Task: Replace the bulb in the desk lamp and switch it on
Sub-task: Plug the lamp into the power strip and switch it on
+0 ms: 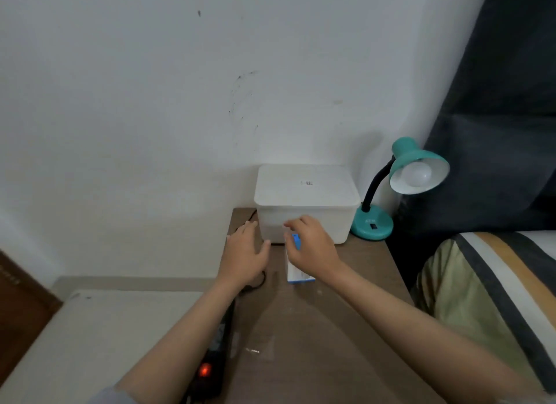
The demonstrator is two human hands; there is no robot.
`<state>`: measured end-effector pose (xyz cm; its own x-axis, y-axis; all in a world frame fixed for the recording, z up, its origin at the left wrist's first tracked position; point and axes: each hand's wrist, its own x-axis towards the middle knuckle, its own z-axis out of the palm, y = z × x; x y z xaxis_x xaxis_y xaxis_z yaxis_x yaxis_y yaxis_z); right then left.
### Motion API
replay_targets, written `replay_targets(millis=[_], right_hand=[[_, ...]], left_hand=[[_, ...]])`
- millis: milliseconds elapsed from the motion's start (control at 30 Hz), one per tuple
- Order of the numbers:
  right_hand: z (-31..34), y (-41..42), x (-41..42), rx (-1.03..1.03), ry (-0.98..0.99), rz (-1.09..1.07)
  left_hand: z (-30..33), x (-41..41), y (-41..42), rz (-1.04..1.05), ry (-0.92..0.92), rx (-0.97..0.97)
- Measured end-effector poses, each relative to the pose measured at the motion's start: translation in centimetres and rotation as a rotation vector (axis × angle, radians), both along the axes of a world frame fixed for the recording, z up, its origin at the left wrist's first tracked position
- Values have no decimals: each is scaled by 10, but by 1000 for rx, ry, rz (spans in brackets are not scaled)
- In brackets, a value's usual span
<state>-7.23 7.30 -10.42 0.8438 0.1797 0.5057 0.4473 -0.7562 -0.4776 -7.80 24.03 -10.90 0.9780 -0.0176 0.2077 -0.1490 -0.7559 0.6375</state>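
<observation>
Lidded storage box [307, 203] at the back of the worktop [331, 328], against the wall [150, 102]. Desk lamp [400, 190] just right of it, at the back right corner, a bulb [418, 174] in its shade. Small carton [296, 266] in front of the box, under my right hand [313, 247]. My left hand [245, 250] left of the carton. Power strip [216, 355] along the worktop's left edge. Bed [496, 298] to the right, curtain [496, 102] behind the lamp.

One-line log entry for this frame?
stage: reaching | right hand: over bulb box, grip unclear | left hand: open, above desk | lamp: bulb fitted, unlit
</observation>
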Motion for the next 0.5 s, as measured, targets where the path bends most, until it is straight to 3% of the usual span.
replay_targets(millis=[233, 367, 500], right_hand=[[-62, 50, -53, 114, 286, 132], [-79, 66, -52, 26, 385, 126], [-84, 76, -42, -55, 491, 96]], left_hand=[[-59, -100, 45, 182, 82, 52], [-79, -128, 58, 197, 103, 114], [-84, -136, 58, 212, 112, 56]])
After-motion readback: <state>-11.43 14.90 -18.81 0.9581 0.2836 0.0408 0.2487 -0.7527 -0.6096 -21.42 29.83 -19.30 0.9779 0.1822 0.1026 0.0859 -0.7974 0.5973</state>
